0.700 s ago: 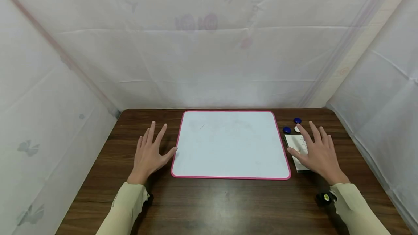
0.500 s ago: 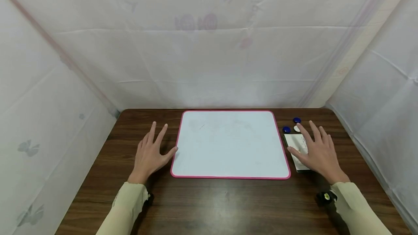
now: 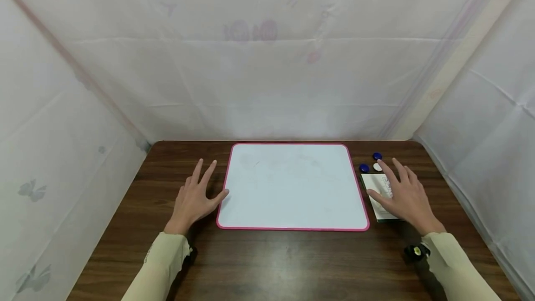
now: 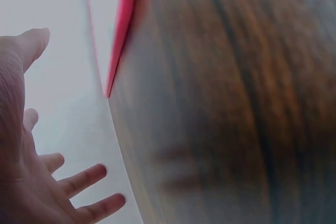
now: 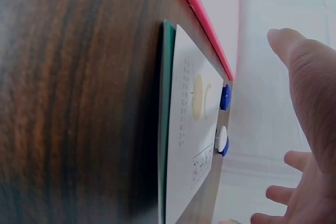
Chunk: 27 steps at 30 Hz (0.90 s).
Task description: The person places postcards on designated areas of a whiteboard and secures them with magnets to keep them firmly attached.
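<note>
Booklet (image 5: 186,119) just right of the whiteboard (image 3: 292,187)

I see the left hand (image 3: 192,203) by its left edge, the right hand (image 3: 409,199) — clearly nearer — partly over the booklet, whose long axis roughly follows the whiteboard's right edge; both spread, holding nothing.

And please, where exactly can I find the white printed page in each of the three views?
Head: white printed page right of centre, partly hidden by the right hand.
Left wrist: not in this picture.
Right wrist: around the centre, running down to the bottom edge.
Shared landmark: pink-rimmed whiteboard, central in head, top left of centre in left wrist, top right of centre in right wrist.
</note>
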Available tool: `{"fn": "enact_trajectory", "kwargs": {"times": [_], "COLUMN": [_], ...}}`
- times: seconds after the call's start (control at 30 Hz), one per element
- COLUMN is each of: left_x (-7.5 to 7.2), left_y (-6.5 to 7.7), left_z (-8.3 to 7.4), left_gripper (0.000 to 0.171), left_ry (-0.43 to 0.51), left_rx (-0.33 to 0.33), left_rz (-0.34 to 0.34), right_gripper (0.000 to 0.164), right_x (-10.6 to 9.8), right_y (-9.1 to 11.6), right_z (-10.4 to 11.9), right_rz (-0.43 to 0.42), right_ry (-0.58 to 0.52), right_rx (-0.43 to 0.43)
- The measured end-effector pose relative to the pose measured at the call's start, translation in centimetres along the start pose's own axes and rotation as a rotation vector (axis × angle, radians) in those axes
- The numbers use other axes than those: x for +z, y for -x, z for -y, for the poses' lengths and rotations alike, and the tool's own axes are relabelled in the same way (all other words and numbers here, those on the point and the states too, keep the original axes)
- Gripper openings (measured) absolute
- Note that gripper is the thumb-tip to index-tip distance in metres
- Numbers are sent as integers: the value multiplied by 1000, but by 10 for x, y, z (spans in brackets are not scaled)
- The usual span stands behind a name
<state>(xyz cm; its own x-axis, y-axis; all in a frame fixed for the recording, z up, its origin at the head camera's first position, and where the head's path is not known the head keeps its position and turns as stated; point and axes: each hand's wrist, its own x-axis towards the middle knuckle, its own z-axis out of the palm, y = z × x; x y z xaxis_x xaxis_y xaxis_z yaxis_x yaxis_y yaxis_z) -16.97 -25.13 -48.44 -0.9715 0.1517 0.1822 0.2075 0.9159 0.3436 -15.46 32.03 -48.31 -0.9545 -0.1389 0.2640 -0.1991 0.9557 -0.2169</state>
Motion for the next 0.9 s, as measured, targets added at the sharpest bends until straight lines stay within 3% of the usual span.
{"fn": "enact_trajectory", "kwargs": {"times": [0.3, 0.57, 0.9], "left_x": [2, 3, 5], "left_y": [0, 0, 7], "left_z": [-1, 0, 7], "left_gripper": [94, 90, 89], "left_ry": [124, 212, 205], "left_rx": [-48, -16, -18], "left_rz": [100, 135, 208], "right_gripper": [97, 95, 94], "right_x": [-2, -10, -11], "right_y": [-4, -5, -5], "right_z": [-2, -6, -7], "right_rz": [105, 235, 347], "right_ry": [1, -8, -30], "right_rx": [59, 104, 186]}}
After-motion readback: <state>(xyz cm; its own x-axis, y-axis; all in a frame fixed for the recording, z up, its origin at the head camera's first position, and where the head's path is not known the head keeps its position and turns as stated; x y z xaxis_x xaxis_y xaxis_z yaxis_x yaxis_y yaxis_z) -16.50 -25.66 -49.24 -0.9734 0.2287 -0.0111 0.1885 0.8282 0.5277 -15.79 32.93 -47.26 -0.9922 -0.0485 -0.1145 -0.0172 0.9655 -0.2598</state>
